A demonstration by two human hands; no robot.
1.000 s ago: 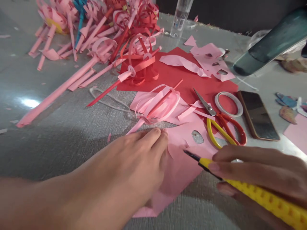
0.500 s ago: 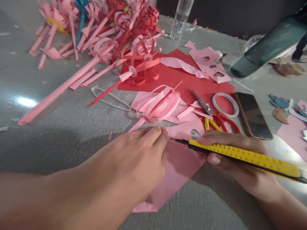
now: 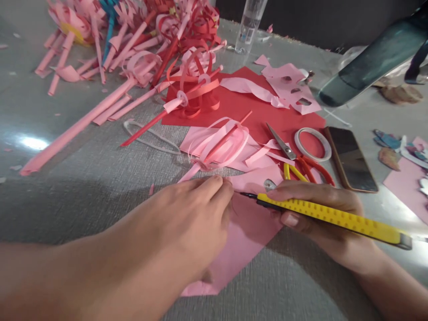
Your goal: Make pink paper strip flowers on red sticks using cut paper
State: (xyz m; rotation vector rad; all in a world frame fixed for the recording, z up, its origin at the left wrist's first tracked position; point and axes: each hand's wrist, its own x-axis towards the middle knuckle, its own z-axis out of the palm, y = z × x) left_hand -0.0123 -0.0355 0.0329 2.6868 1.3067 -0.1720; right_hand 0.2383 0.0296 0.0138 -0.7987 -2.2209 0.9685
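In my right hand (image 3: 321,214) is a yellow utility knife (image 3: 327,215), gripped between thumb and fingers, its dark tip pointing left. That tip rests close to a pink sheet of paper (image 3: 245,238) with a cut-out hole near its upper part. My left hand (image 3: 197,214) presses down on the same sheet, fingers bent and held together; their tips are partly hidden. Just beyond my left knuckles lies a pink paper-strip lantern shape (image 3: 222,145) on a stick. Scissors (image 3: 284,145) with red and yellow handles lie beyond my right hand.
Red paper (image 3: 254,113), a roll of white tape (image 3: 313,145) and a phone (image 3: 351,158) lie farther back. A heap of pink and red paper wands (image 3: 130,40) fills the back left. Behind stand a clear bottle (image 3: 249,29) and a tilted teal bottle (image 3: 371,62).
The utility knife and my right hand have shifted slightly left, and the knife's rear end now shows fully. My left hand stays pressed on the paper. The whole view has drifted a little.
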